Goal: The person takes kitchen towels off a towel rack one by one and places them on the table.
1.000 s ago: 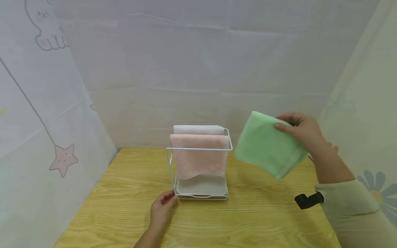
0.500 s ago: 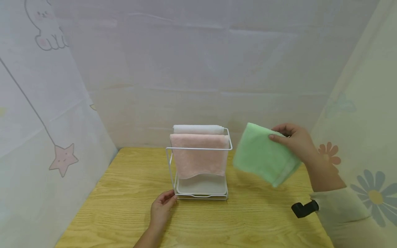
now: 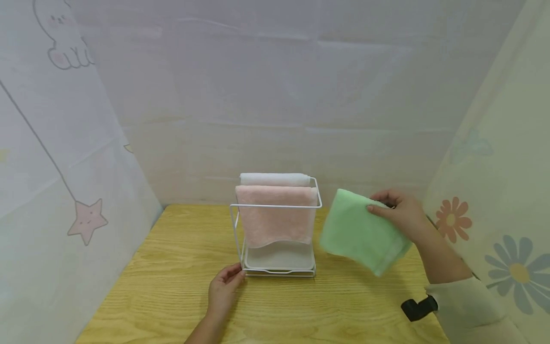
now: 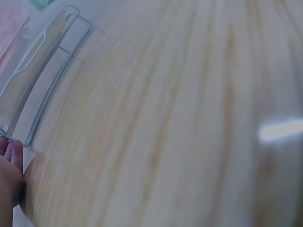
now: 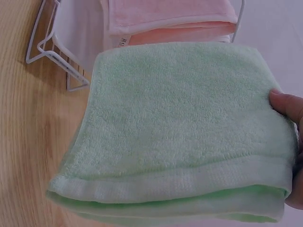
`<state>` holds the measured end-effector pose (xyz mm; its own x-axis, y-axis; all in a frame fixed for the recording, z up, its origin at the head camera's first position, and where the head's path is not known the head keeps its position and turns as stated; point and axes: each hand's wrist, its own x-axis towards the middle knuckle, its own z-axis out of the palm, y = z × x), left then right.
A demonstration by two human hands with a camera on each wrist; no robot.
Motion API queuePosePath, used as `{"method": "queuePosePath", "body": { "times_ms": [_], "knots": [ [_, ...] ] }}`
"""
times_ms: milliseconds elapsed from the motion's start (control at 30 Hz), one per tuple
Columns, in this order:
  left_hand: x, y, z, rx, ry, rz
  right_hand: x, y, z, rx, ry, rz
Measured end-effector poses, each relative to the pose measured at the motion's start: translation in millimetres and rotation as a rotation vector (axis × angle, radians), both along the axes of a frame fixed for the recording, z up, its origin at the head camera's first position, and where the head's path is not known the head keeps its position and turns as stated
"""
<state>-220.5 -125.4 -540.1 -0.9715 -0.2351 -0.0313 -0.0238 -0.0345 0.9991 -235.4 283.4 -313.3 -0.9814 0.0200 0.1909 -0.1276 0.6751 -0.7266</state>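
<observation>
The right hand point(image 5: 289, 105) holds the green towel point(image 5: 189, 104) at the towel's right edge, and the thumb lies on its front face. Along the bottom of this folded towel runs a paler band, below which the layers stand a little apart. Above the green towel is seen a pink towel point(image 5: 170, 12), to its upper left a white wire rack point(image 5: 66, 68) with a white tray point(image 5: 78, 33), and to its left the wooden table point(image 5: 28, 142).
</observation>
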Motion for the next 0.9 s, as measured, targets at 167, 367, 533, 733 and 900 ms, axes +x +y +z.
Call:
{"method": "queuePosePath", "body": {
  "times_ms": [167,367,533,733,900],
  "knots": [
    [0.8,0.2,1.0,-0.010,0.000,-0.009,6.4,-3,-10.2,-0.024,-0.010,0.009],
    [-1.1,-0.4,-0.6,-0.008,0.008,-0.003,12.2,-6,-23.3,-0.044,0.000,0.022],
    [-1.8,-0.6,-1.4,-0.001,0.012,0.011,13.8,-9,-35.8,-0.056,-0.039,0.018],
    [-1.3,-0.5,-1.0,-0.004,0.012,0.014,16.4,-11,-46.8,-0.030,-0.058,0.004],
    [-1.3,0.0,-0.9,-0.016,0.013,0.011,17.6,-11,-56.8,-0.015,-0.039,0.003]
  ]
}}
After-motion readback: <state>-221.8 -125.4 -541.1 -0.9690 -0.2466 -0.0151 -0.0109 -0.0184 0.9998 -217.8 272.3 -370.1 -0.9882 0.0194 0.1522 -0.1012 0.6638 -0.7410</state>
